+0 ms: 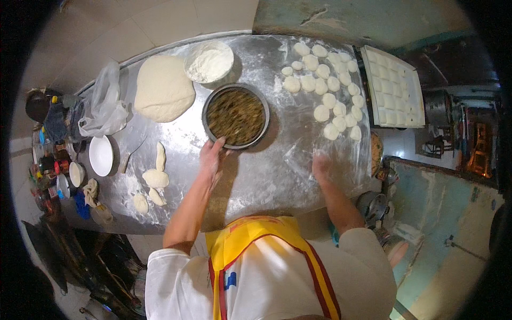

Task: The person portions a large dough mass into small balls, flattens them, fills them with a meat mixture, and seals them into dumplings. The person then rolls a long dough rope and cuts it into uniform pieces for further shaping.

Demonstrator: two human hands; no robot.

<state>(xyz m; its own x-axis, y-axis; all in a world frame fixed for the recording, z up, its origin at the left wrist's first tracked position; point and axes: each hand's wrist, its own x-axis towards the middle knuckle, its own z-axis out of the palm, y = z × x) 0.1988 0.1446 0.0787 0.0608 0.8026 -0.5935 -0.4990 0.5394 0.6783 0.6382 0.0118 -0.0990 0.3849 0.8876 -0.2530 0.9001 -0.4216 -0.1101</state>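
My left hand (pixel 212 158) grips the near rim of a dark round bowl (pixel 207 127), its thumb over the edge. Brown-green chopped filling (pixel 237 116) sits inside the bowl and looks blurred. Off to the right, my right hand (pixel 321 165) is over the floured metal table (pixel 264 180), blurred, its fingers hard to make out. Beyond that hand lie several small flattened dough rounds (pixel 321 113). Behind the held bowl stands a bowl of white flour (pixel 208 62), beside a large dough mass (pixel 165 90). Several loose dough pieces (pixel 156 179) rest left of my left forearm.
A tray of pale dough pieces (pixel 394 86) stands past the table's right edge. On the left are a clear plastic bag (pixel 105 106), a white oval dish (pixel 101 156), a thin-bladed tool (pixel 127 160), a cloth (pixel 91 192) and clustered bottles (pixel 60 166). A wall borders the table's far side.
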